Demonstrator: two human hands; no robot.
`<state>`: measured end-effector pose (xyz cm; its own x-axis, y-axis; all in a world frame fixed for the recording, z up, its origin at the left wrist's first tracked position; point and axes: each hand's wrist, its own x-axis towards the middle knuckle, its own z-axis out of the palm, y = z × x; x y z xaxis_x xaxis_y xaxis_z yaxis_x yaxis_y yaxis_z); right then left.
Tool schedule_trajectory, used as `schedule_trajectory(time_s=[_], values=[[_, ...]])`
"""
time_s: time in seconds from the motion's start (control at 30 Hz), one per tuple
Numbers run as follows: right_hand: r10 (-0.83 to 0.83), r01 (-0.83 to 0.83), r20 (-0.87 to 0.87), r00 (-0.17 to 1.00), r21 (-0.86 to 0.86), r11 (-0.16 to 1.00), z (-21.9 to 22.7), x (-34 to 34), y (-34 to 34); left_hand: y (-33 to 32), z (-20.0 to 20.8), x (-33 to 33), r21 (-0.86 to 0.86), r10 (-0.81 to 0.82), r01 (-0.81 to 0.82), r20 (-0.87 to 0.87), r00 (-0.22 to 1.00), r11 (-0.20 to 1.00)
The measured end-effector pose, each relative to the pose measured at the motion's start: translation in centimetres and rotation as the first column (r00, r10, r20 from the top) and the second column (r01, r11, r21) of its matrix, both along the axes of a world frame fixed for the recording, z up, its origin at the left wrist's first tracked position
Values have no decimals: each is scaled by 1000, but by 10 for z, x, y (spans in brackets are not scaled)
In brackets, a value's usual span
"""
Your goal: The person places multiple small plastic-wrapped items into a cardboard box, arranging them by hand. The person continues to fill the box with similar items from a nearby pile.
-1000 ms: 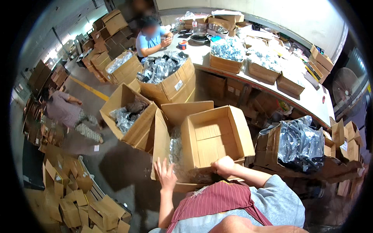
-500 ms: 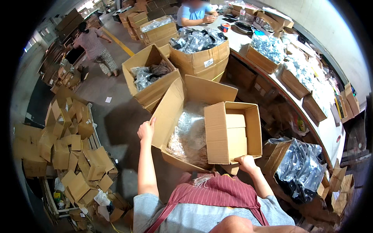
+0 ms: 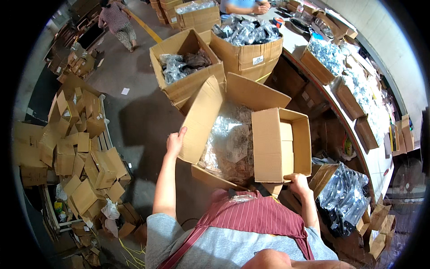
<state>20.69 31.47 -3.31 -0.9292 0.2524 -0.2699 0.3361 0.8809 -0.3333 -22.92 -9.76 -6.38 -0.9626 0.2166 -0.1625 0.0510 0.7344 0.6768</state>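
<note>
In front of me stands a large open cardboard carton [image 3: 257, 92] holding clear plastic-wrapped items [image 3: 230, 141]; what is inside the wrapping I cannot make out. My left hand [image 3: 175, 141] is closed on the outer edge of the carton's left flap [image 3: 202, 123], thumb up. A smaller cardboard box [image 3: 267, 145], open and bare inside, sits tilted over the carton's right side. My right hand [image 3: 298, 183] grips this box at its near lower corner, fingers partly hidden beneath.
Two filled cartons, one [image 3: 192, 69] and a taller one [image 3: 248, 58], stand just beyond. A long curved worktable [image 3: 333, 105] carries boxes of small parts. To the right is a carton of bagged black items [image 3: 342, 197]; left, a cardboard heap [image 3: 85, 157]. People [image 3: 118, 24] are farther off.
The carton's left flap has swung outward, baring more of the wrapped contents, with my left hand still on it. My view has shifted. The walking person is farther away.
</note>
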Motion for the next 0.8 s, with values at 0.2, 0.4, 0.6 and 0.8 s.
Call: schedule_trajectory(time_s=[0.2,0.4,0.6,0.8], values=[[-9,7,-39,999,-47,999,15,-1,-11,-6,6,-22,-223,-20,-1,-90,996,975],[-7,7,-134,991,-4,1000,10,-22,-50,-2,11,-7,-370,-125,-11,-342,931,929],[-74,63,-204,976,-61,996,22,-67,-89,85,50,29,-768,-657,74,-490,573,636],[-19,33,-205,979,65,997,17,-99,-114,116,-40,59,-647,-751,758,462,471,77]])
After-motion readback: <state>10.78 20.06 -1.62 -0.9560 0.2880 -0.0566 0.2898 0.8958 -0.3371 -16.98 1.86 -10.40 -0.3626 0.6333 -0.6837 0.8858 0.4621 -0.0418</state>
